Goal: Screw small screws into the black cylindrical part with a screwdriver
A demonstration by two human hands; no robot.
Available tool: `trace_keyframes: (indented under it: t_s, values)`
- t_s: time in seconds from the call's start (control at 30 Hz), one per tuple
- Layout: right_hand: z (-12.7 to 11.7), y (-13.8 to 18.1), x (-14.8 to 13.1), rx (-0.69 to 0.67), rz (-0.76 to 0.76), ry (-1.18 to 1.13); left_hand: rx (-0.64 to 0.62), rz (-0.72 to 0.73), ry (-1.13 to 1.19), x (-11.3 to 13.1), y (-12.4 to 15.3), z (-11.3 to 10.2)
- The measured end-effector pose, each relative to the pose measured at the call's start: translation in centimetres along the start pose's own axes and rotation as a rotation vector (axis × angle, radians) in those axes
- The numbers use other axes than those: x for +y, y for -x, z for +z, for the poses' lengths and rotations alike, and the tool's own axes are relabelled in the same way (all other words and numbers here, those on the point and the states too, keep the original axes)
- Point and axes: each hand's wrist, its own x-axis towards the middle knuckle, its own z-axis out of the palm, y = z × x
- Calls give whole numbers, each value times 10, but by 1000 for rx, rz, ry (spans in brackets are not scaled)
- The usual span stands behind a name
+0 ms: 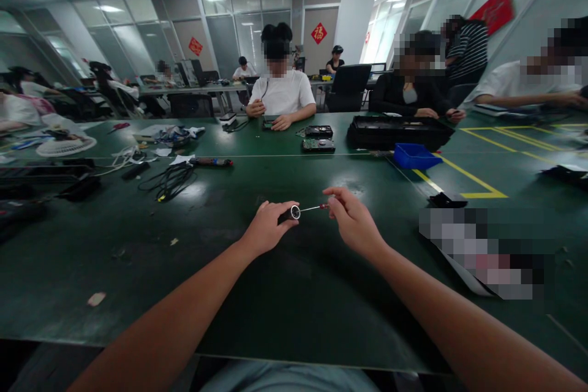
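My left hand is closed around a black cylindrical device, whose round end with a bright silver ring faces right and toward me. In my right hand the fingers pinch the red handle of a thin screwdriver. Its metal shaft points left, and the tip reaches the ringed end of the device. Whether the tip sits in a screw is too small to tell. Both hands are over the green table, near its middle.
Ahead lie two hard drives, a long black casing and a blue bin. A coiled black cable is at left, a blurred-out flat item at right. Across the table a person in a white shirt handles parts.
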Motion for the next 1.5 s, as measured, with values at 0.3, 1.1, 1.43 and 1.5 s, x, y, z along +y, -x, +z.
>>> trace_keyframes:
  t_s: [0.3, 1.1, 1.43, 1.5]
  values:
    - [2, 2, 4, 40, 26, -91, -12, 2, -6, 2, -1, -2]
    - [7, -12, 23, 154, 155, -376, -110, 58, -160, 6, -5, -2]
    - [0, -4, 4, 113, -25, 15, -123, 77, -212, 8, -5, 1]
    - [-1, -4, 3, 98, -55, 73, -130, 80, -226, 7, -6, 1]
